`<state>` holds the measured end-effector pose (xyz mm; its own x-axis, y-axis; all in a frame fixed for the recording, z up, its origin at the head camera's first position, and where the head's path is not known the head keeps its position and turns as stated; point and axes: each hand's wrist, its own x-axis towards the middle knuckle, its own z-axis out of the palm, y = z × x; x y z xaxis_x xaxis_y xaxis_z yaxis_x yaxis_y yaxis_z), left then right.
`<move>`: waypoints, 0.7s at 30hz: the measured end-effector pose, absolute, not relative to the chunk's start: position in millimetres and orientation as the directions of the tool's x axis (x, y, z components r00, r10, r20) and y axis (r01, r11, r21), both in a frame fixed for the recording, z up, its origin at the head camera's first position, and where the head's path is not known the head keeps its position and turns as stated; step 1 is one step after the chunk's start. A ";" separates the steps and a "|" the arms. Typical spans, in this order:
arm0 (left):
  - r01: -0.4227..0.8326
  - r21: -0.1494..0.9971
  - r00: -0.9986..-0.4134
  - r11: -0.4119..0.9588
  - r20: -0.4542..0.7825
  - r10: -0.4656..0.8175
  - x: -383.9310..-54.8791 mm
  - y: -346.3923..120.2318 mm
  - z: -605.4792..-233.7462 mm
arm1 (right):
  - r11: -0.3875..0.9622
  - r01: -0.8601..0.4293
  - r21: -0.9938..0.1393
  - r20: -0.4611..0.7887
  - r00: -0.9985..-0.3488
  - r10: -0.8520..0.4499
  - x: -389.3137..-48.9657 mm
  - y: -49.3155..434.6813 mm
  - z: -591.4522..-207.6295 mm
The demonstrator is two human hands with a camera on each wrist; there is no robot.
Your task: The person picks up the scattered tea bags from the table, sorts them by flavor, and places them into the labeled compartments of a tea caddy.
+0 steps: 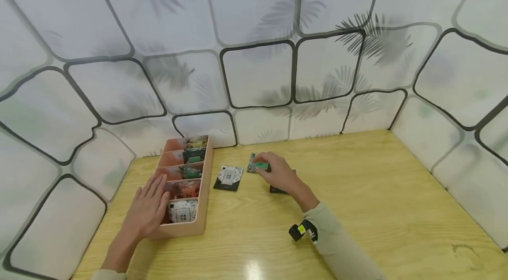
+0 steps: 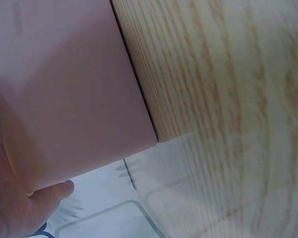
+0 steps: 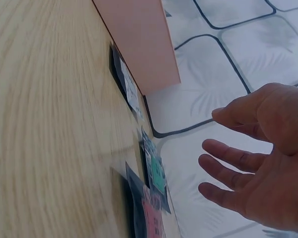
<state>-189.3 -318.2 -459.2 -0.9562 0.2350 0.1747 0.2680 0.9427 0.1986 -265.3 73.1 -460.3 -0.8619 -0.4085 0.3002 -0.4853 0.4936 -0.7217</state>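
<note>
A pink divided box (image 1: 178, 229) stands at the left of the table. My left hand (image 1: 146, 210) rests on its left rim, fingers fairly straight; in the left wrist view the thumb (image 2: 57, 192) lies by the box's edge. Over a packet with a green label (image 1: 260, 165) hovers my right hand (image 1: 278, 175). The right wrist view shows its fingers spread apart, with nothing between them. A white-and-black packet (image 1: 229, 177) lies between box and right hand. Under the right wrist, partly hidden, is a dark packet (image 1: 278, 189), whose label looks red (image 3: 152, 218) from the side.
Several packets fill the box's compartments, among them a white one (image 1: 183, 211), a red one (image 1: 188, 188) and green ones. A patterned curtain (image 1: 258, 77) stands behind the wooden table (image 1: 381, 192) and along its sides. A black wrist camera (image 1: 303, 230) sits on the right sleeve.
</note>
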 end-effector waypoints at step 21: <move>0.256 0.190 -0.960 0.948 0.167 0.226 -188.3 -318.4 -459.0 | 0.715 -0.267 -0.646 0.040 -0.947 -0.318 -271.8 111.1 -463.1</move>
<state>-188.3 -318.4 -459.0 -0.9597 0.2260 0.1670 0.2563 0.9477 0.1900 -271.8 111.1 -463.1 -0.9473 -0.3180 0.0395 -0.2670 0.7152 -0.6460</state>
